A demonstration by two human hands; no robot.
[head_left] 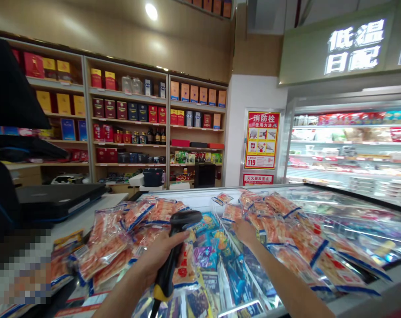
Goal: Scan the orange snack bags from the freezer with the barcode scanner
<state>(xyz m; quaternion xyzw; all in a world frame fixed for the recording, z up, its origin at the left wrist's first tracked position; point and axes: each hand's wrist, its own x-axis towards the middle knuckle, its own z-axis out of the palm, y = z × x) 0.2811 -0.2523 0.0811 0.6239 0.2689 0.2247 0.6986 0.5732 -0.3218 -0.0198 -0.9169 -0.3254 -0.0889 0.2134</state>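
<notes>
My left hand (163, 254) is wrapped round the handle of a black and yellow barcode scanner (167, 260), its head pointing up and to the right. My right hand (246, 232) reaches into the freezer area, fingers curled at the lower edge of a clear food packet (232, 212) with orange-pink contents; the fingertips are partly hidden. Many similar blue-edged packets (293, 234) are heaped to its right. Another heap of packets (104, 247) lies left of the scanner. Under the scanner sits one more packet (186, 265) with red lettering.
A chest freezer with a glass lid (362, 216) holds colourful frozen bags (207, 256) and a white wire divider (228, 236). At left, a black device (59, 198) stands on a white counter. Shelves of boxes (130, 110) line the back; a lit fridge (349, 145) is at right.
</notes>
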